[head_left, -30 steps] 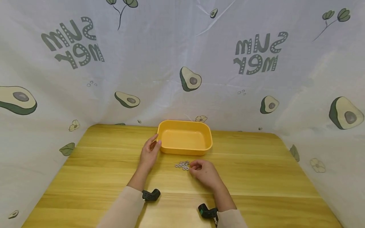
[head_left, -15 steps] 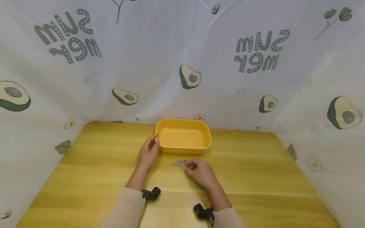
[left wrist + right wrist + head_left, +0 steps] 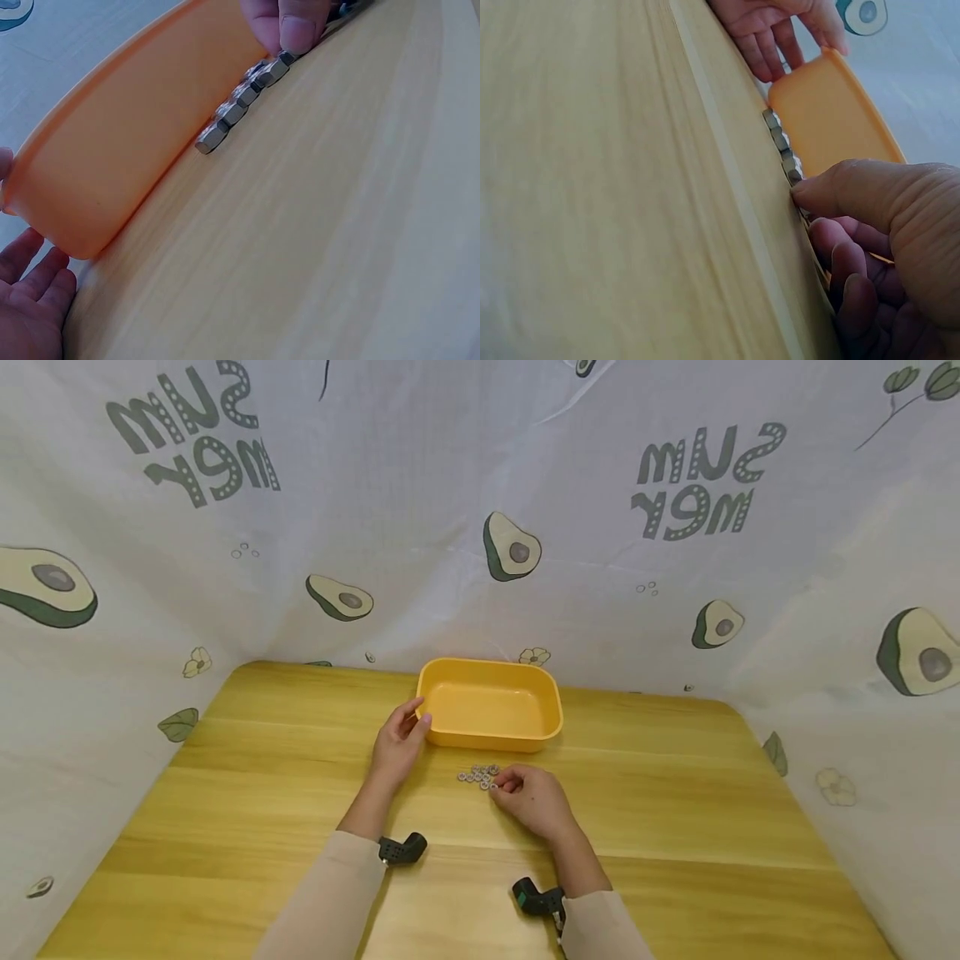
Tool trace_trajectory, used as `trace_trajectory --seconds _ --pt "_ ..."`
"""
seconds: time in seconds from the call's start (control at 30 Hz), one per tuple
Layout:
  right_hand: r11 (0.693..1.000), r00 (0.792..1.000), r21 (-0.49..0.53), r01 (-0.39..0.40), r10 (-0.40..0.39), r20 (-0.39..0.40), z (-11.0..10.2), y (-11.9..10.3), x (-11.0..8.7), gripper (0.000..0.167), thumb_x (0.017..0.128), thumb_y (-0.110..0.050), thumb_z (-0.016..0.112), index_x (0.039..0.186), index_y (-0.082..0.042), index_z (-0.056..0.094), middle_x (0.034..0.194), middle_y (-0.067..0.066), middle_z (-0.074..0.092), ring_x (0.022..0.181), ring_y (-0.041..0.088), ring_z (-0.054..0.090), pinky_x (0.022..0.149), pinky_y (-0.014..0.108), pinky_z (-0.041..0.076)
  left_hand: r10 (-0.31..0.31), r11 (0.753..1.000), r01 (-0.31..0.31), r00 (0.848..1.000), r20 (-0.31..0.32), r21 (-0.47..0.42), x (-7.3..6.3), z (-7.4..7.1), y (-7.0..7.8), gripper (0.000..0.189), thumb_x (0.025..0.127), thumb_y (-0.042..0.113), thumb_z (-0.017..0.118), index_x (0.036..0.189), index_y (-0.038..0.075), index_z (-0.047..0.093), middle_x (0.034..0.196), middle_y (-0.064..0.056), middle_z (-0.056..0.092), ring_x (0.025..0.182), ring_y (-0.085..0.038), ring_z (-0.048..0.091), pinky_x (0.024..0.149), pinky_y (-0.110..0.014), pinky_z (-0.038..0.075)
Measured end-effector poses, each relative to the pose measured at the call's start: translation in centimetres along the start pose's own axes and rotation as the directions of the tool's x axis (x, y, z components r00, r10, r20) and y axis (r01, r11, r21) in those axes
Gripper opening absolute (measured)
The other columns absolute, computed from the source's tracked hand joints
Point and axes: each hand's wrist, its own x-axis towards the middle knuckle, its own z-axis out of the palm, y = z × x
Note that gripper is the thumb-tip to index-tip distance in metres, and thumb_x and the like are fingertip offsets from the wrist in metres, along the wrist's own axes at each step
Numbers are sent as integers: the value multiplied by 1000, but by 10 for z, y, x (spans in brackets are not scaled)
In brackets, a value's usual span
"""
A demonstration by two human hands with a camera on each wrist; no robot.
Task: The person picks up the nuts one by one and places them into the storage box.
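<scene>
A yellow rectangular tray (image 3: 487,742) stands on the wooden table. My left hand (image 3: 395,750) touches its left end, fingers along the outer wall and one fingertip at the rim. Just in front of the tray, several small metal hex nuts (image 3: 477,777) lie flat in a tight cluster. My right hand (image 3: 538,800) is at the cluster's right end, its thumb and a finger pinching the outermost nut, which they partly cover. In the left wrist view the other nuts (image 3: 232,114) sit in a row beside the tray's wall.
A pale cloth printed with avocados (image 3: 512,547) hangs right behind the table's far edge. The table top (image 3: 675,793) extends to both sides of the hands. Black cameras (image 3: 402,849) are strapped at both wrists.
My right hand has moved slightly left onto the end nut of the cluster. The left hand keeps its place at the tray. The head view has tilted slightly.
</scene>
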Motion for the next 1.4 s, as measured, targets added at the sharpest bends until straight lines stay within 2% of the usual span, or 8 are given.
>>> trace_trajectory --seconds 0.2,0.47,0.63,0.8,1.03,1.2,1.4 --pt "1000 1000 12 -22 22 9 -1 -3 3 9 86 -21 81 87 -15 74 77 -4 63 69 11 55 64 24 45 4 1000 -4 1000 -13 6 1 -2 1 47 102 30 63 146 15 56 157 -11 48 145 -34 46 119 -47 40" --pt "1000 1000 4 1 -1 6 0 0 3 9 87 -20 81 86 -14 73 76 -4 63 68 10 55 63 22 45 0 1000 0 1000 -15 3 0 -3 -1 47 102 29 65 145 13 56 156 -13 48 144 -35 47 119 -47 40" --pt "999 1000 49 1 -1 -1 3 1 0 8 87 -18 80 87 -13 73 76 -4 63 68 10 56 62 21 46 -17 1000 16 1000 -17 -9 -5 -3 -3 46 102 28 65 144 14 57 156 -13 48 144 -35 47 119 -46 40" --pt "998 1000 59 -2 3 -31 2 -3 -5 8 88 -18 79 90 -12 73 75 -4 64 68 10 56 61 22 47 -18 1000 18 1000 -15 -8 -8 -2 -3 47 102 27 65 146 12 56 156 -15 49 143 -36 48 118 -49 41" --pt "999 995 23 -25 27 -93 -11 -19 -6 7 90 -24 77 93 -19 74 75 -3 61 64 13 53 57 24 44 -3 1000 3 1000 -20 -4 -8 1 -3 46 102 28 64 145 12 56 155 -14 50 143 -37 48 118 -51 41" --pt "999 991 -14 30 -32 -133 -24 -31 3 10 90 -23 78 95 -16 74 73 -2 60 65 14 53 57 22 44 2 1000 -2 1000 -24 -14 -6 2 -1 45 102 26 64 145 12 57 155 -13 50 143 -36 48 119 -50 40" --pt "991 983 -96 95 -109 -150 -40 -44 28 14 92 -28 76 98 -15 74 72 -3 61 64 15 53 58 25 45 -2 1000 1 1000 -22 -19 -5 2 1 44 102 25 64 144 13 57 155 -12 50 144 -35 48 119 -49 40"
